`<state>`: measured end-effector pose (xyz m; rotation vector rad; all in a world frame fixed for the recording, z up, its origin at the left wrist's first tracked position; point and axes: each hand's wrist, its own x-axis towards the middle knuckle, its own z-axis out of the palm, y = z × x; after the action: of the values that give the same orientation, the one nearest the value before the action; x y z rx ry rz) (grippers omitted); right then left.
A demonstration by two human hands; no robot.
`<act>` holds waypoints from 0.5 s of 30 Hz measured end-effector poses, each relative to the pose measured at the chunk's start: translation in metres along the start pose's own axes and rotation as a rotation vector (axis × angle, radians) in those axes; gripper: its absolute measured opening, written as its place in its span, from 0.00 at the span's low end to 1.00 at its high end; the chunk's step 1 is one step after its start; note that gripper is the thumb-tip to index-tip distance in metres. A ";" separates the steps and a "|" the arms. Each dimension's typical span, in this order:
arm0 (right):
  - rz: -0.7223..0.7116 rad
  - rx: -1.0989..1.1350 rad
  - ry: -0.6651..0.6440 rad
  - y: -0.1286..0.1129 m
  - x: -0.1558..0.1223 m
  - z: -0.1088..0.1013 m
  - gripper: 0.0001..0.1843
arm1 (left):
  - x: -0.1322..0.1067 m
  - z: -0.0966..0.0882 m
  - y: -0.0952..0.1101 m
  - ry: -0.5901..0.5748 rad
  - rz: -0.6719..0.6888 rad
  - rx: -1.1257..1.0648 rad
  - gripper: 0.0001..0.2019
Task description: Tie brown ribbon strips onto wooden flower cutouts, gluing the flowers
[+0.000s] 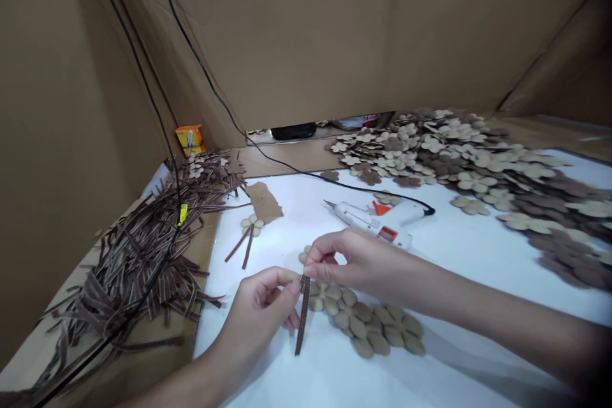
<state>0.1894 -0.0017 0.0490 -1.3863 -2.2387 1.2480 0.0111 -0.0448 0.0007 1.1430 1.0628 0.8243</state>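
While cardboard walls point(315, 32) are standing around white tabletop point(430, 382), left hand point(262, 306) and right hand point(351, 261) are pinching brown ribbon point(303, 322), tail hanging below.

Nothing could be read for certain. Orange box point(189, 140), far left, bore tiny markings, too small to make out. Red characters point(370, 120) stood on a pale package point(350, 123) at the far side, blurred; their wording could not be told.
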 end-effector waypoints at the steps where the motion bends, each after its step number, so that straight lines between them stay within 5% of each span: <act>1: 0.008 -0.015 -0.004 -0.002 -0.001 0.000 0.16 | 0.000 0.000 0.000 -0.005 0.000 0.011 0.16; 15: 0.011 -0.187 0.089 -0.004 0.000 0.004 0.11 | -0.001 0.001 -0.002 -0.053 0.018 0.044 0.15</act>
<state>0.1850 -0.0047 0.0495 -1.4893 -2.3380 0.9800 0.0117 -0.0463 -0.0009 1.2063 1.0327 0.7844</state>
